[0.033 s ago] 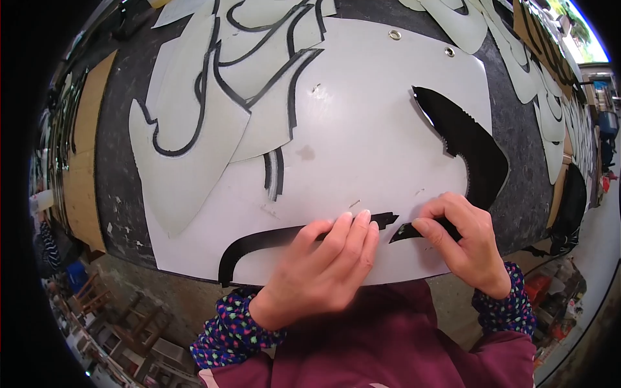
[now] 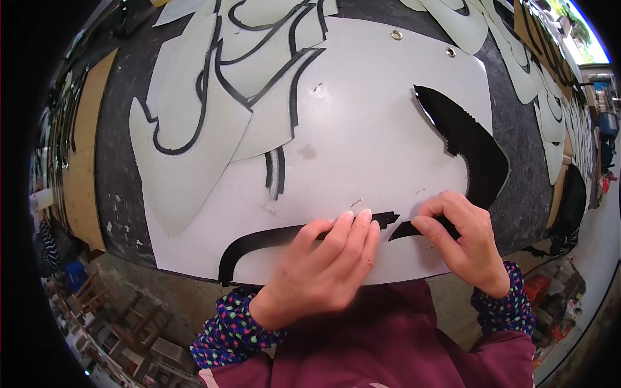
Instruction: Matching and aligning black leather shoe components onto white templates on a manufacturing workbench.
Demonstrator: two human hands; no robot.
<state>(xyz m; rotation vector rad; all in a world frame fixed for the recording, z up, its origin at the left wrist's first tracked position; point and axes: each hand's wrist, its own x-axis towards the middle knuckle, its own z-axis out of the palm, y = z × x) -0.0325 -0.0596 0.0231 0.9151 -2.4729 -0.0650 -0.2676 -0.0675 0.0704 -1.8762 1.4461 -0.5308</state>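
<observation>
A narrow curved black strip (image 2: pixel 255 240) lies near the front edge of a white board (image 2: pixel 381 142). My left hand (image 2: pixel 330 265) rests over it with fingers stretched out, fingertips on the strip; the thumb is hidden. The strip's notched right end (image 2: pixel 388 220) shows beyond the fingers. To the right, my right hand (image 2: pixel 462 242) pinches the pointed near end of a broad, crescent-shaped black piece (image 2: pixel 482 152) between thumb and forefinger. A small gap separates this tip from the notched end. The crescent's outer edge is partly toothed, and its far end reaches up the board.
Pale cut pieces (image 2: pixel 194 174) with dark edge bands overlap on the board's left. More pale pieces (image 2: pixel 546 123) lie along the right of the dark table (image 2: pixel 123 161). Two metal eyelets (image 2: pixel 396 35) pierce the board's far edge. Cardboard (image 2: pixel 90 129) lies at the left; wooden stools (image 2: pixel 139 326) stand below.
The tip of the crescent piece has turned slightly in my right fingers and looks darker. Both hands stay almost where they were.
</observation>
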